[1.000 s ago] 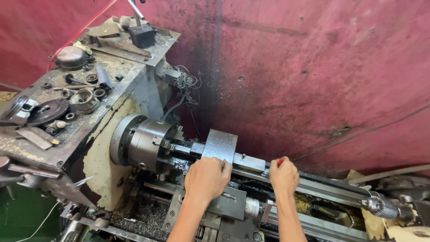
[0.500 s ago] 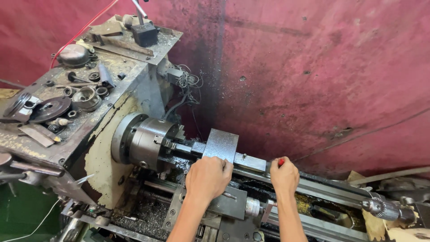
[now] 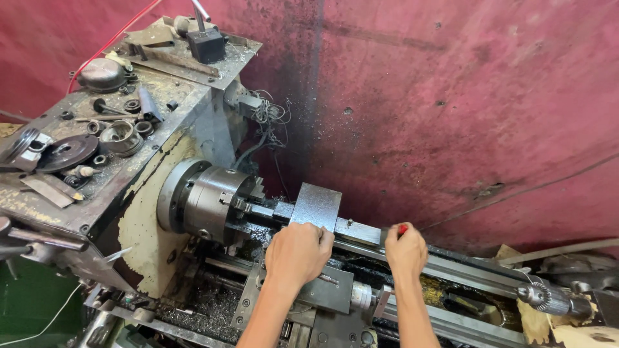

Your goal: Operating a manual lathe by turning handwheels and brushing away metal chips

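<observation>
Workpiece bar [image 3: 361, 231] already clamped in lathe chuck [image 3: 209, 201] at headstock end; left hand [image 3: 298, 252] curled over grey block [image 3: 316, 205] on bar, right hand [image 3: 406, 248] pinching red-tipped tool [image 3: 402, 229] against bar; no cut visible.

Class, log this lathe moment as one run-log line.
left hand: resting against flat steel plate | right hand: gripping red-tipped tool | chuck: clamps bar beside plate | lathe bed: below hands
</observation>
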